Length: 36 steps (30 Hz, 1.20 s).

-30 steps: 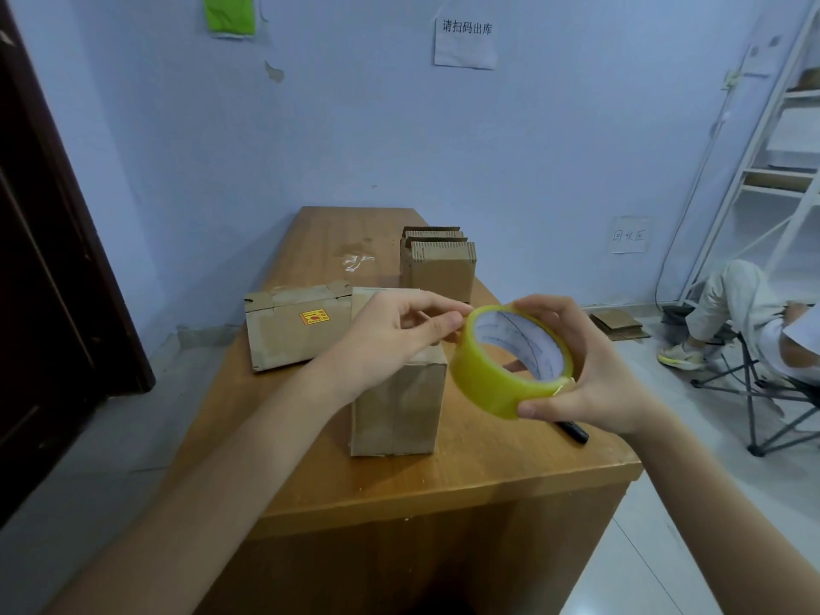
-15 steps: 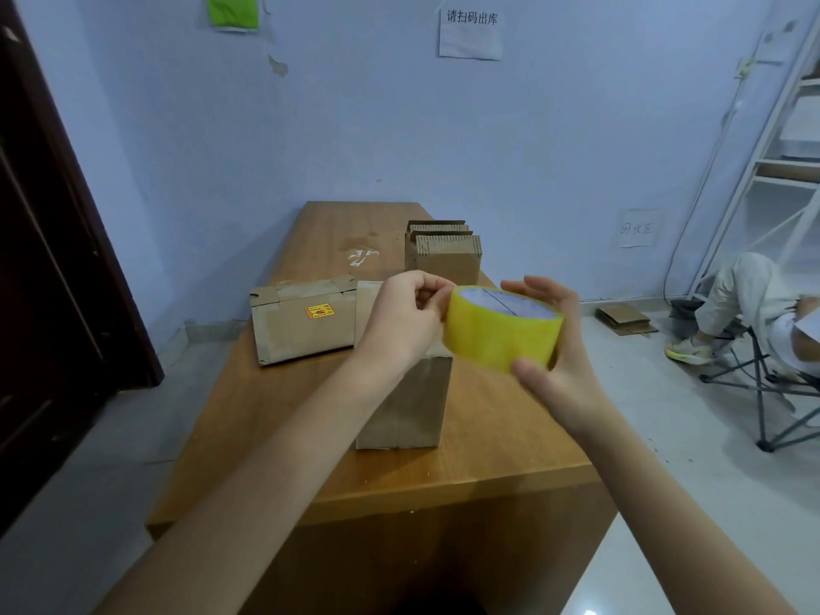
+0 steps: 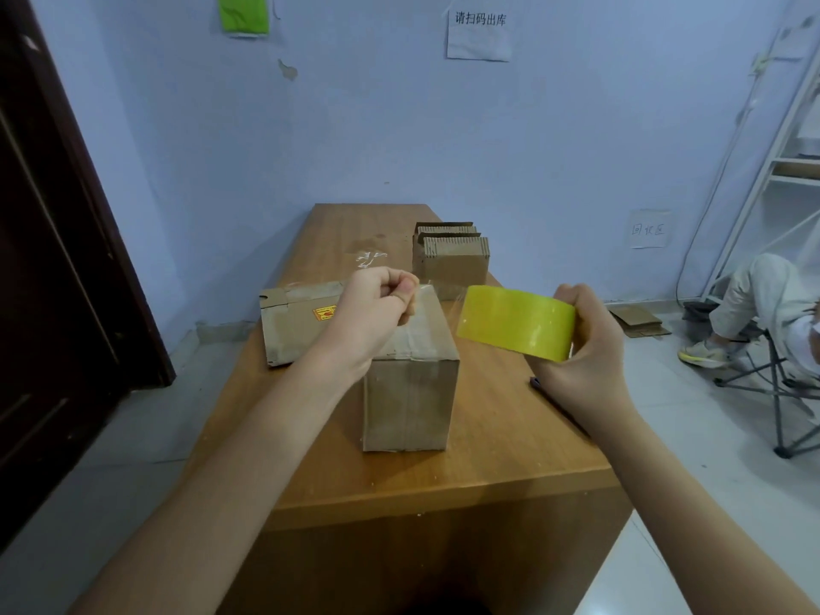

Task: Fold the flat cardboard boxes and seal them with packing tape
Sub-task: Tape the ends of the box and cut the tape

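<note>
Basically, left hand [image 3: 377, 310] pinched the free end of a clear tape strip [image 3: 446, 299] above the upright folded box [image 3: 410, 383]. Right hand [image 3: 585, 348] gripped the yellow tape roll [image 3: 517, 321], held in the air to the right of the box. Box stood near the front of the wooden table [image 3: 488, 437]; another box with a sticker [image 3: 297, 324] lay behind-left, flat cardboard stack [image 3: 452, 259] further back.

- A small packing or stockroom: bare blue walls with paper notices [image 3: 479, 35].
- Stacked flat cardboard [image 3: 452, 259] waits on a wooden desk [image 3: 510, 437].
- White metal shelving [image 3: 781, 162] stands at right.
</note>
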Available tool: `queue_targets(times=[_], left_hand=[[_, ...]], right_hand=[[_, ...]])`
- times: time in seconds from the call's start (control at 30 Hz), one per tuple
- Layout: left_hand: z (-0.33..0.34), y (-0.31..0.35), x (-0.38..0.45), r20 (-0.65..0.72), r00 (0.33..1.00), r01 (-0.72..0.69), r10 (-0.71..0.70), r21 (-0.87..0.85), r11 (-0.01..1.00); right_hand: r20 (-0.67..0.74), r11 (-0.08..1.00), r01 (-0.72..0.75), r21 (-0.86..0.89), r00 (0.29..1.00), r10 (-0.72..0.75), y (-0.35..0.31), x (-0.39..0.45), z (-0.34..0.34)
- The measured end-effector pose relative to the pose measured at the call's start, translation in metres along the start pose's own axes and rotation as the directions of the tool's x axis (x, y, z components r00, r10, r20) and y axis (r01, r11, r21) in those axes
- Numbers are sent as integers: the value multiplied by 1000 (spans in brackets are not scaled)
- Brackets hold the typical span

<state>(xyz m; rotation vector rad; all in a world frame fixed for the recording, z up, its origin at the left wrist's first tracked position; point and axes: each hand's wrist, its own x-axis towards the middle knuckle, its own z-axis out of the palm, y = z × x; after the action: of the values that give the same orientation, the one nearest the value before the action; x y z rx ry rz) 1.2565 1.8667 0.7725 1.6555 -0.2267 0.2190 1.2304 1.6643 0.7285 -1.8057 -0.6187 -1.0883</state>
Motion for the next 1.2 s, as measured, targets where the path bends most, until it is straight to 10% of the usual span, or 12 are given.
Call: queue_targets(times=[0.17, 0.3, 0.37, 0.47, 0.63, 0.87, 1.2], left_hand=[[-15, 9, -9, 133, 987, 123, -94, -231, 965], [-12, 3, -16, -60, 997, -47, 50, 41, 998], [-11, -3, -16, -165, 974, -107, 156, 269, 957], [-9, -12, -21, -220, 973, -43, 71, 130, 991], [-29, -22, -29, -315, 944, 83, -102, -71, 994], [-55, -27, -38, -335, 933, 119, -130, -53, 991], [-58, -45, -43, -305, 918, 224, -255, -133, 966]], right_hand=[[90, 994, -19, 107, 996, 9, -10, 7, -2], [248, 983, -69, 173, 968, 24, -21, 4, -1], [206, 963, -147, 224, 973, 101, -30, 4, 8], [-14, 952, -184, 246, 981, 193, -42, 9, 27], [26, 988, -132, -82, 991, 134, -34, 18, 26], [328, 742, 88, -664, 926, 184, -31, 25, 22], [519, 576, 218, -788, 740, 428, -36, 55, 32]])
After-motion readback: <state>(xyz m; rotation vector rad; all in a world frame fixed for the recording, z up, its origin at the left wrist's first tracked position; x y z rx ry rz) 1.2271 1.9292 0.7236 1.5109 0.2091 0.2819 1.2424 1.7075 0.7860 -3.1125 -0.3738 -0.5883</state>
